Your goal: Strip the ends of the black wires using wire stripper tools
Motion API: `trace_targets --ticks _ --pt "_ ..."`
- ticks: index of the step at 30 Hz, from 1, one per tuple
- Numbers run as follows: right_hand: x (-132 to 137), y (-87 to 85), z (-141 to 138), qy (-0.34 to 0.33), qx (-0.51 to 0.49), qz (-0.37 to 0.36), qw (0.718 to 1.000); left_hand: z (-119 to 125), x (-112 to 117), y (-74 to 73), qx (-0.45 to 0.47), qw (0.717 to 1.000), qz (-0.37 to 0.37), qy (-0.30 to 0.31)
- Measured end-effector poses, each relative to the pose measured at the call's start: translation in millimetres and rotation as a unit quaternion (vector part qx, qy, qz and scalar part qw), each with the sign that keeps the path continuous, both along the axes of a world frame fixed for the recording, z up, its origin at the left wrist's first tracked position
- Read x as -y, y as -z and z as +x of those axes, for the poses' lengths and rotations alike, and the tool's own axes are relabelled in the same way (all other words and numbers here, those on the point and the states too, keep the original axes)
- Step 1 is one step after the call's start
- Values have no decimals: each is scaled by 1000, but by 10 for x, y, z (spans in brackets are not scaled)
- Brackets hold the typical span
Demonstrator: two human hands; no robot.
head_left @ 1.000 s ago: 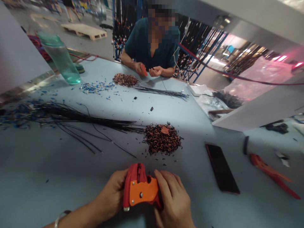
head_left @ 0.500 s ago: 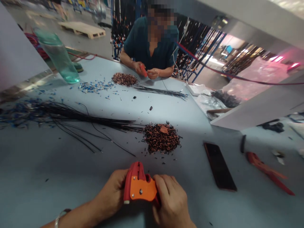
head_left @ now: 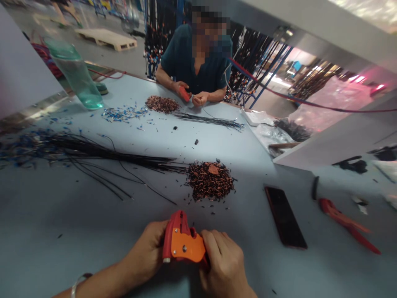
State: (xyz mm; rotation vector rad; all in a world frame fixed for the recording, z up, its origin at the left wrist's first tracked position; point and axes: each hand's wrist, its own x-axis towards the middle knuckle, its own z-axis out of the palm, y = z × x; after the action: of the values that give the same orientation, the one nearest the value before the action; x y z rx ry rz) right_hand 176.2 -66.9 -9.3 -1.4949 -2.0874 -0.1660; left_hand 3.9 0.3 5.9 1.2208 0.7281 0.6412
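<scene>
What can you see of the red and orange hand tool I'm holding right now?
The wire stripper is a red, plastic-looking body with an orange side plate showing one small round fastener. Its red head points away, toward the pile of stripped bits. It is held just above the pale blue table, near its front edge. The left hand grips its left side, and the right hand covers its right end. Its handles are hidden.

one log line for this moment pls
left hand + right hand: both grip red-orange crimp tool | ahead: terminal pile, black wires | right: phone
</scene>
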Motion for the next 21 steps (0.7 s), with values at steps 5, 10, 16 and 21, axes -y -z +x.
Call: trace_targets --ticks 5,10,16,21 --pt "-14 7 27 0 7 -9 1000 2 -16 -29 -20 1000 -6 10" --pt "-28 21 36 6 7 -18 1000 -24 -25 36 -32 999 5 3" --pt "-35 18 25 -2 0 -14 1000 -27 -9 97 -28 998 50 1" --pt "-27 54 45 -4 -7 -26 1000 -43 -5 165 -32 996 77 6"
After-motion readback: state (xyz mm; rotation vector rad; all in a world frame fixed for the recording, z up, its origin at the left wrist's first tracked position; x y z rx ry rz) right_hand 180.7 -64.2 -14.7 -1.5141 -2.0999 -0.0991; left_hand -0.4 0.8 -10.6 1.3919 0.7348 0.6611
